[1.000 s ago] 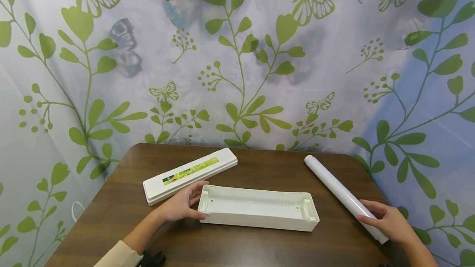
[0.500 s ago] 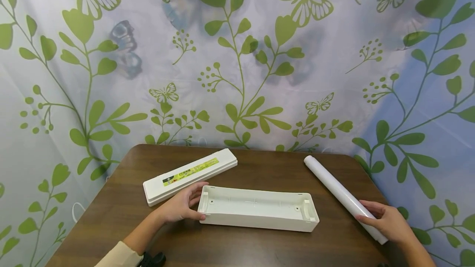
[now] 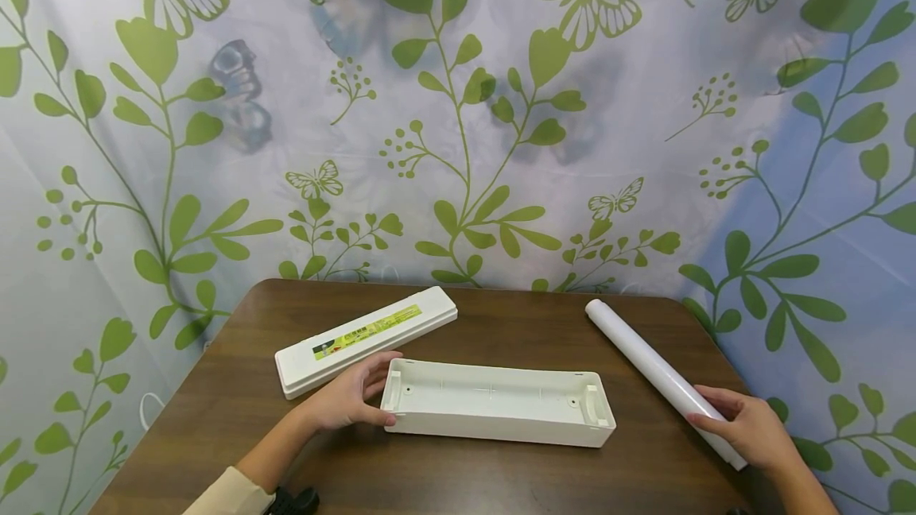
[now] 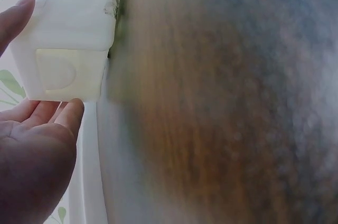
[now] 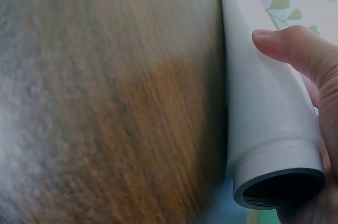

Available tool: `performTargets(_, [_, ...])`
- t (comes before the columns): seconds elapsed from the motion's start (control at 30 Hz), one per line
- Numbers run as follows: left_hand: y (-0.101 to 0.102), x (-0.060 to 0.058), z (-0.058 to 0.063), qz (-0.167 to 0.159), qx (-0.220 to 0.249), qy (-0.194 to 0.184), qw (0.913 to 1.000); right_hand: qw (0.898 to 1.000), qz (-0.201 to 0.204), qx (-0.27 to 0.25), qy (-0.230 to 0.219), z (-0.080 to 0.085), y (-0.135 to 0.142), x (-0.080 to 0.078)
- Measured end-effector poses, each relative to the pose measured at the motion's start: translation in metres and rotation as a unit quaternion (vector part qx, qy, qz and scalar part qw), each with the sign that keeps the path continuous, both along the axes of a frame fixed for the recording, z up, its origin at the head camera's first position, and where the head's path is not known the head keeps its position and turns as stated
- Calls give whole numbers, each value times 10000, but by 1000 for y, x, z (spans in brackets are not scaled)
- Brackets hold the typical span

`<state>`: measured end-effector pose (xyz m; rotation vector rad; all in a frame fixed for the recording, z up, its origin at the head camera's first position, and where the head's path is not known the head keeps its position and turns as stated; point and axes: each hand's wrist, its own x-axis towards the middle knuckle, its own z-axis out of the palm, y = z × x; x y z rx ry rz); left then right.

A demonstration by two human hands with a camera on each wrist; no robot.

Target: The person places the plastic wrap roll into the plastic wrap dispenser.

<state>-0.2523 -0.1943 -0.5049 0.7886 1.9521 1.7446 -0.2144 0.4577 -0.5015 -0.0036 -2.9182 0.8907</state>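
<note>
My left hand (image 3: 348, 396) grips the left end of a long, open white plastic box (image 3: 501, 425), thumb at the near corner and fingers at the far one. The left wrist view shows the box's end wall (image 4: 66, 73) between thumb and fingertips. At the right, my right hand (image 3: 747, 426) holds the near end of a white roll of plastic wrap (image 3: 647, 364), which lies slantwise on the table. Its hollow core end (image 5: 280, 188) faces the right wrist camera, and the thumb lies along its top. A long white lid (image 3: 379, 338) with a yellow-green label rests behind the left hand.
All of this is on a brown wooden table (image 3: 515, 324) with rounded far corners. A curtain (image 3: 458, 102) printed with leaves and butterflies hangs behind it. A white cord loop (image 3: 146, 410) shows beyond the left edge.
</note>
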Motion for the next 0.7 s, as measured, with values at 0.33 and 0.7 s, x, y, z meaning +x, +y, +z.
performTargets(0.33, [0,0,-1,-19,-8,41,10000,9998,-10,36,202,-2,-2,0])
performTargets(0.7, [1,0,1,-60,-30,127,9999,9962,210,7,844,-3,-13,0])
